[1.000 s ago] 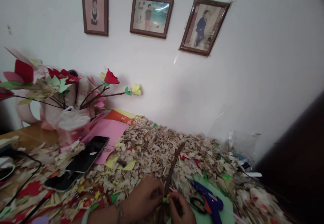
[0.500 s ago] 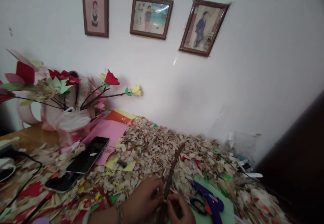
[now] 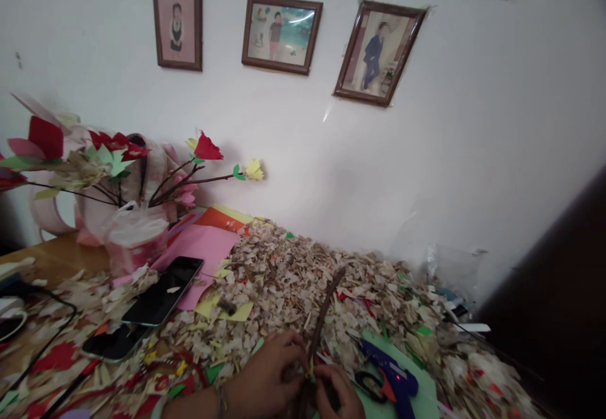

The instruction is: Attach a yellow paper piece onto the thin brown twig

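A brown twig [image 3: 326, 305] stands up at a slant at the lower middle of the head view, its lower end between my hands. My left hand [image 3: 269, 371] comes from the left, fingers bent and closed against the twig. From the right, my right hand [image 3: 339, 394] pinches at the same spot, thumb and fingers together. A small yellow piece [image 3: 310, 370] shows on the twig between my fingertips; its kind is too small to tell. Beside my right hand lie black-handled scissors [image 3: 372, 386] and a blue glue gun [image 3: 392, 371] with a red light, on green paper [image 3: 426, 384].
Dry pale scraps [image 3: 279, 267] cover much of the table. Two phones, one a black phone [image 3: 163, 289], lie at left near pink paper [image 3: 213, 242]. Paper flowers [image 3: 208, 146] on twigs stand behind a plastic bag [image 3: 137, 230]. A cable [image 3: 71, 321] runs at far left.
My left fingers have shifted slightly around the yellow piece on the twig. My right hand stays nearly in place. The view has moved very slightly.
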The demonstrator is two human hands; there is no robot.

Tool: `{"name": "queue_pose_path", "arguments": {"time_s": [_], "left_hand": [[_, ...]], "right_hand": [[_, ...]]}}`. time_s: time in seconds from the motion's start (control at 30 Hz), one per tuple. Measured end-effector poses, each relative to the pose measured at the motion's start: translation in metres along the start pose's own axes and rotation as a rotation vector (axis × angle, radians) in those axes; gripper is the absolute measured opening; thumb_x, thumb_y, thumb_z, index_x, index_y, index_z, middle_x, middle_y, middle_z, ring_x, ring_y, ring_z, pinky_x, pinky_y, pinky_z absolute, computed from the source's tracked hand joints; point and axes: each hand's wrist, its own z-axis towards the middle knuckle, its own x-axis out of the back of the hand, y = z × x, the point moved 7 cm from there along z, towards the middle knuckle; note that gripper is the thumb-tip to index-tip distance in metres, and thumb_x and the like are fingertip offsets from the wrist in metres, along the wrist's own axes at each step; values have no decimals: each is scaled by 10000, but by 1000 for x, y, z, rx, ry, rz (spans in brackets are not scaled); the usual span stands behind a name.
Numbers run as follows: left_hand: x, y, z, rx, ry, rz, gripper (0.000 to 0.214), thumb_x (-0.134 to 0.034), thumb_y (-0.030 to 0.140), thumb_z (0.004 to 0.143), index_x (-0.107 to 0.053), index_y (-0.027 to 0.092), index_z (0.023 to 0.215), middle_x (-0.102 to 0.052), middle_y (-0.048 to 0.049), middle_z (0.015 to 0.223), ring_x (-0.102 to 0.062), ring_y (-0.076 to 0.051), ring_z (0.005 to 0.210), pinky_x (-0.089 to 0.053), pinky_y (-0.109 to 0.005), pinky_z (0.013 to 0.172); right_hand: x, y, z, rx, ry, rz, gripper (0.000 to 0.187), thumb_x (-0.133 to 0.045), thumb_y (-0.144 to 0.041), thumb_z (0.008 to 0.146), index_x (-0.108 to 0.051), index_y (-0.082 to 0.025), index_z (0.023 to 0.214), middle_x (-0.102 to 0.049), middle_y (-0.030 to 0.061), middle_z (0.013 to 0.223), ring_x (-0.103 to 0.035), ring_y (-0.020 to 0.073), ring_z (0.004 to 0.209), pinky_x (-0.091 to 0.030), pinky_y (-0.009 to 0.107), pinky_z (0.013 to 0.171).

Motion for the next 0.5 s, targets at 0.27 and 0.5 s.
{"name": "queue_pose_path", "arguments": {"time_s": [0.27, 0.5], "left_hand": [[-3, -5, 1, 50, -20, -25, 145, -550, 114, 734, -615, 229, 794, -573, 8, 923, -494, -138, 889, -354, -241, 807], [-3, -6, 3, 70, -26, -43, 119, -562, 126, 749, -620, 228, 771, -574, 13, 928, -485, -134, 895, -339, -237, 815]], "right_hand": [[1, -8, 1, 34, -5, -24, 172, -529, -165, 698, -679, -215, 766, -692, 34, 735, -651, 160, 706, -516, 200, 646], [1, -9, 2, 57, 8, -35, 153, -543, -174, 708, -673, -217, 777, -692, 21, 723, -653, 147, 689, -517, 188, 644]]}}
